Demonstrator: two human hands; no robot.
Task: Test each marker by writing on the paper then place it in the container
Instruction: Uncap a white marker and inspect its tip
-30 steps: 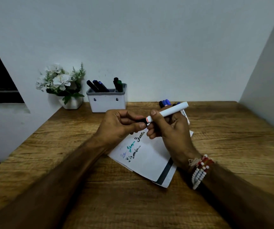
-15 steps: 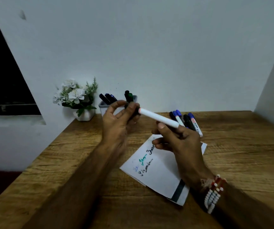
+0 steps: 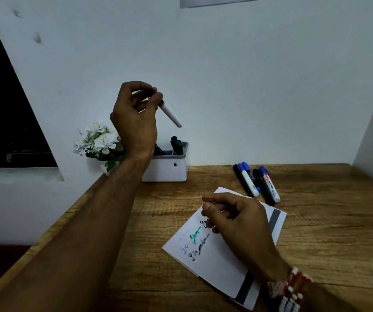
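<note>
Now the left hand (image 3: 136, 118) alone pinches the white marker (image 3: 171, 114), lifted above the container (image 3: 166, 171) at the table's (image 3: 316, 233) back edge; the right hand (image 3: 237, 219) has let go, loosely curled over the paper (image 3: 214, 262).

The marker (image 3: 170, 115) pinched in the left hand (image 3: 136, 122) is white with a black cap. Below that grip stands a white container (image 3: 166, 168); the paper (image 3: 214, 255) bears blue, green and black writing.

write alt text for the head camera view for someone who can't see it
A person's left hand holds a white marker in the air above a white container of markers on a wooden desk. The right hand rests on scribbled paper; more markers lie beyond.
</note>
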